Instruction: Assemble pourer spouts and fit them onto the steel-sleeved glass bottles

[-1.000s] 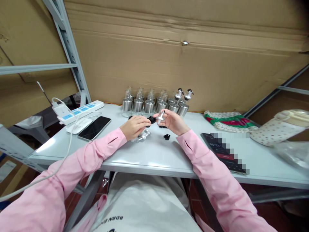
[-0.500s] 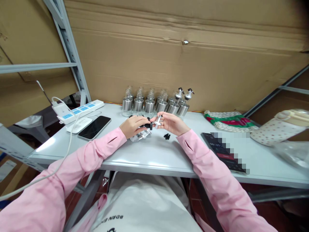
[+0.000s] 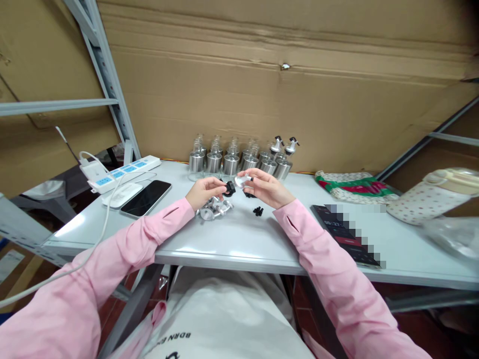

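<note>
As they part | left hand (image 3: 203,193) pinches black cap (image 3: 229,188) | right hand (image 3: 267,188) pinches silver spout (image 3: 241,181)

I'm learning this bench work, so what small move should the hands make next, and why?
Probably bring the silvery piece to the black piece and line them up: the right hand holds the first, the left hand the second, and a gap shows between them.

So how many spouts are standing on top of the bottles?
2: one spout near the right end of the bottles, the second spout just right of it. No others show there.
</note>
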The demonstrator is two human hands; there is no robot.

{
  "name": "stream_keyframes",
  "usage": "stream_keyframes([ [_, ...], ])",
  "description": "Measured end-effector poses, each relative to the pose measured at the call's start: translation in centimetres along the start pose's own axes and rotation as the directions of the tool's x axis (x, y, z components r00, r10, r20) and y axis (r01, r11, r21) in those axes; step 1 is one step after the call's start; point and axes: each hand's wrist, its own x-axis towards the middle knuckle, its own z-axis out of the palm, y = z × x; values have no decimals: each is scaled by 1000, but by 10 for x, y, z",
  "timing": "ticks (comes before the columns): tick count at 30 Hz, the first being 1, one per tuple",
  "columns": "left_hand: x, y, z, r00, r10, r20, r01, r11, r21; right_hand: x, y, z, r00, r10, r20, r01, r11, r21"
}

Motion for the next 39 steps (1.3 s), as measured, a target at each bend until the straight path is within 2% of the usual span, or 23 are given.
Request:
stream_keyframes([
  [7,2,1,-2,995,-81,-51,75,990,-118,0,-2,4,999,22,-28,-20,997,78],
  [17,0,5,-2,991,-131,22,132,950,-282,0,-2,6,997,53,-62,-46,993,112],
  [31,1,4,-3,995,-96,34,102,951,-291,1,2,3,995,87,-43,-85,995,48],
  [39,1,2,-2,997,-79,27,83,961,-264,1,2,2,995,95,-41,-91,992,83],
])
